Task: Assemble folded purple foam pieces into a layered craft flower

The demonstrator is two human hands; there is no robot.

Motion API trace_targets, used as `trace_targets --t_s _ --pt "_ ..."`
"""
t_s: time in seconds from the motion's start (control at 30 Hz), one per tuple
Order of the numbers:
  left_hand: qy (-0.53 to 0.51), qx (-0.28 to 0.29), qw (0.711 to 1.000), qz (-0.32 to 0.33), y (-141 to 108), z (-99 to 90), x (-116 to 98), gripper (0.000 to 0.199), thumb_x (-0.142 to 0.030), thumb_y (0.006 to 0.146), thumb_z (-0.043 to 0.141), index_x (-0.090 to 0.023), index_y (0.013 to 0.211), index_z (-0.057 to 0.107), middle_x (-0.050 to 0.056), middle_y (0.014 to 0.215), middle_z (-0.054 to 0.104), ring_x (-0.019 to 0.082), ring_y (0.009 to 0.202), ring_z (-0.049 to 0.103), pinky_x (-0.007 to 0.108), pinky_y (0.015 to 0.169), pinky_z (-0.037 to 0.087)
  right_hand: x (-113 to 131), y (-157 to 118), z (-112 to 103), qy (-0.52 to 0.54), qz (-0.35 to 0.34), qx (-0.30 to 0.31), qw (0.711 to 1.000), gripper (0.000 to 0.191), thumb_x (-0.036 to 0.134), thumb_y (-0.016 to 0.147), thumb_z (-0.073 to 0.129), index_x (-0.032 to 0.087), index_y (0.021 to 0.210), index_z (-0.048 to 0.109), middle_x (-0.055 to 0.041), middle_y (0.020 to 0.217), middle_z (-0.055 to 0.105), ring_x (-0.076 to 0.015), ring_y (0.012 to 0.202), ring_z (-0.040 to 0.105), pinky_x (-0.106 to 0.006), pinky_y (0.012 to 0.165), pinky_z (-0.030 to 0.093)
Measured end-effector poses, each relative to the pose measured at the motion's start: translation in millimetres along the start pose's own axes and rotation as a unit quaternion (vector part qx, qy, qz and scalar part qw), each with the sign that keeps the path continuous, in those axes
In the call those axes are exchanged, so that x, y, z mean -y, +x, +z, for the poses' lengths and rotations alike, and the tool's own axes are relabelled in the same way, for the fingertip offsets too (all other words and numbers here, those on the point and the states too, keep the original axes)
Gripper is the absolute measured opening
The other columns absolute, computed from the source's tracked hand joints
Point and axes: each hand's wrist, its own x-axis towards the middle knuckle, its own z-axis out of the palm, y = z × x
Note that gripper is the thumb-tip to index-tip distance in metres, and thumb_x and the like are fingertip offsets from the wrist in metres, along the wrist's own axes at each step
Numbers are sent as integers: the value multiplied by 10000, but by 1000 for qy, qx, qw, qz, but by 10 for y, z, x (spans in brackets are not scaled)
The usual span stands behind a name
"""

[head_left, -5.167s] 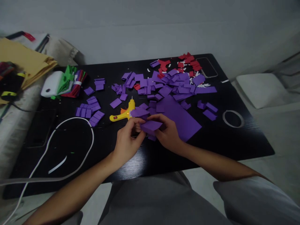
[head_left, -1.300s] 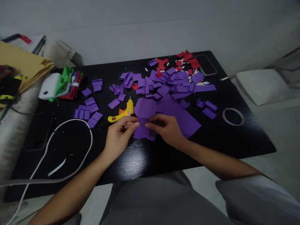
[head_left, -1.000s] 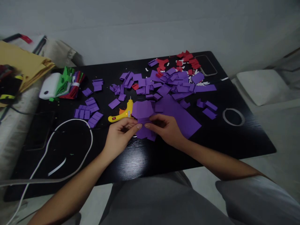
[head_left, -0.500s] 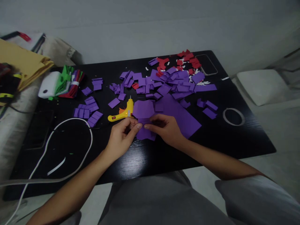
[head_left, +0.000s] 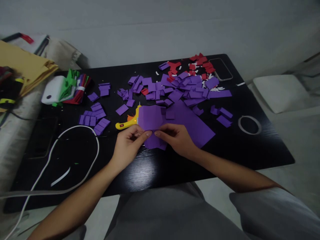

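Near the table's front, a folded piece of purple paper is pinched between both hands. My left hand grips its lower left side, thumb on top. My right hand holds the lower right side, its thumb tip close to the left one. The fingers under the paper are hidden. Just left of the paper lies a yellow glue gun, nozzle pointing away and partly covered by the paper. A larger purple sheet lies flat beside my right hand.
Purple paper pieces are heaped toward the back, with red scraps behind them. Folded purple strips lie left. A white cable loops over the black table. A tape-like ring and a phone-shaped frame lie right.
The upper part of the held purple paper has shifted slightly left and now covers more of the glue gun. My thumbs have come closer together.
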Motion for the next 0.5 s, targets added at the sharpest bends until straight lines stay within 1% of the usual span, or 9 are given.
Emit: trace_targets --t_s 0.17,0.3,0.5 --pt "-21 3 1000 -6 5 20 -10 269 -356 797 821 -189 666 655 -48 567 493 92 535 401 227 505 323 -16 -6 -2 -13 -4 -8 1000 285 482 781 877 214 831 793 -9 784 746 -152 714 650 -292 681 528" --pt "-20 -3 1000 -1 10 23 -31 258 -333 760 838 -185 667 649 -58 562 474 85 527 394 219 501 323 -45 1 -2 -5 6 -21 1000 305 485 751 896 209 841 802 -10 772 743 -148 690 634 -282 644 506" --pt "-21 -5 1000 -7 3 29 -33 265 -336 770 826 -173 669 643 -61 568 470 75 532 388 207 511 320 -49 1 10 5 1 -16 1000 369 528 728 896 195 829 774 -11 779 746 -135 675 630 -272 651 528"
